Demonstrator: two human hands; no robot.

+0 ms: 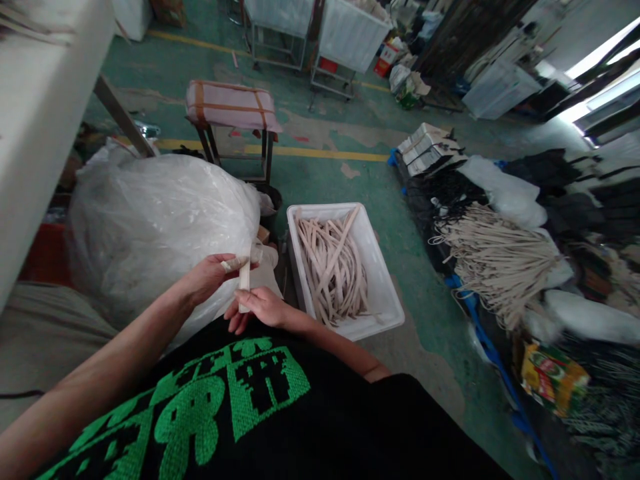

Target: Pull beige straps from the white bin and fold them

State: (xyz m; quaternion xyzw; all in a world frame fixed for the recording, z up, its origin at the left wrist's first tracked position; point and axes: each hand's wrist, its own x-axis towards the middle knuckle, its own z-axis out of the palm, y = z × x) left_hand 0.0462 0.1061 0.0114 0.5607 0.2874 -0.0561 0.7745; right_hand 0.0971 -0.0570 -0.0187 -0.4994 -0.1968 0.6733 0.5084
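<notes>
Held strip (245,283): plain pale beige
Crate (381,293): white – its strips (333,267) the same pale beige
Shirt (265,393): black, with a blocky bright green print
Stool seat (230,105): dusty pink, crossed by orange-brown bands
Floor (425,320): worn green paint with pale patches – a yellow line (320,153) across it
Floor-edge strip (480,327): bright blue
</notes>
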